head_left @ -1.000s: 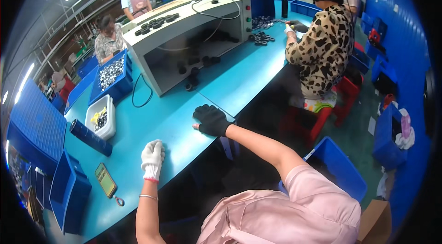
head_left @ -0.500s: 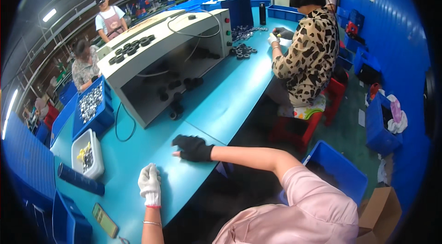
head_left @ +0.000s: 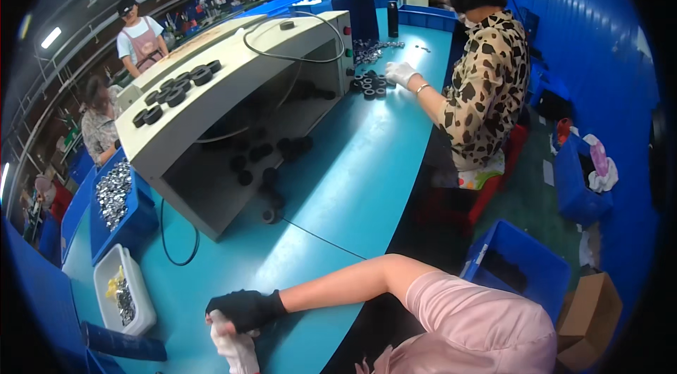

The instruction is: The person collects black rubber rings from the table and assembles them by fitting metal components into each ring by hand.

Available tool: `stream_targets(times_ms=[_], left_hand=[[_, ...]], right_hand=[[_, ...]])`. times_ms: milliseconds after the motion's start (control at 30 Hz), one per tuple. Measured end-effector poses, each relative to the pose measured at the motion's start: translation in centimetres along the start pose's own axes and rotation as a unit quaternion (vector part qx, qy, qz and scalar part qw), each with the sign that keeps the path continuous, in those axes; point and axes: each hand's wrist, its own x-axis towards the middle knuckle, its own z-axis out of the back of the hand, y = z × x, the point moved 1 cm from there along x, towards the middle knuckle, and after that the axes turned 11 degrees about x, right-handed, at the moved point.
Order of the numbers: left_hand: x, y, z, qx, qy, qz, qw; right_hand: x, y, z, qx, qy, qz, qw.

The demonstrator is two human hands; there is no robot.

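At the near edge of the teal bench (head_left: 352, 183), the left hand (head_left: 236, 349), in a white glove, is lying palm down with fingers loosely together, holding nothing. The black-gloved right hand (head_left: 243, 309) is closing over its fingertips, gripping the white glove itself (long axis running toward the person's body). A white tray of small parts (head_left: 123, 296) is sitting left of both hands, nearer the left one; the black rings (head_left: 264, 176) are lying well apart, up-bench.

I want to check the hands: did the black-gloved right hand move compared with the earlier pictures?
Yes. The right hand moved along the blue table edge toward the left hand, in a white glove, and now rests on it.
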Motion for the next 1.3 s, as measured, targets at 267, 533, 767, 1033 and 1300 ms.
stream_targets(times_ms=[267, 533, 767, 1033, 1300], left_hand=[[1.8, 5.2, 3.8, 0.34, -0.027, -0.181, 0.922], [0.1, 1.8, 1.4, 0.267, -0.033, -0.175, 0.947], [-1.4, -0.4, 0.1, 0.495, -0.085, -0.25, 0.828], [-1.4, -0.3, 0.2, 0.355, -0.054, -0.258, 0.897], [-1.2, 1.2, 0.7, 0.239, -0.021, -0.18, 0.954]], right_hand=[[-0.8, 0.1, 0.0, 0.07, 0.001, -0.016, 0.997], [-0.5, -0.1, -0.7, 0.039, -0.014, 0.031, 0.999], [-0.6, -0.6, -0.1, -0.017, -0.016, 0.062, 0.998], [-0.9, 0.3, -0.7, 0.014, 0.019, 0.01, 1.0], [-1.0, 0.5, 0.3, 0.052, 0.019, 0.029, 0.998]])
